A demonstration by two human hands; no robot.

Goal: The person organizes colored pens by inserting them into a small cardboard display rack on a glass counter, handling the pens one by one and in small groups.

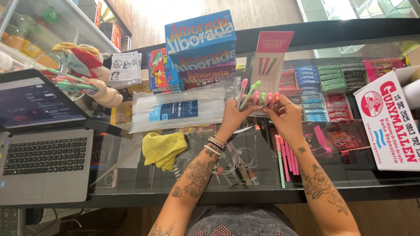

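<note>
two hands are up over the glass counter [131, 192], and they are mine. my left hand [231, 117] is closed around a bunch of pens [250, 94], pink and green. the pens stick up and away from me, tips fanned out, with their long way pointing to the tall pink card [269, 61] behind them. my right hand [286, 117] is just beside the bunch, and its fingers [270, 109] pinch the pens on the right side. so both hands hold the same bunch, touching each other. more pens [286, 158] lie flat on the glass under my right wrist, long way pointing at me. a yellow cloth [164, 149] sits to the left, and a laptop [41, 144] is well apart
</note>
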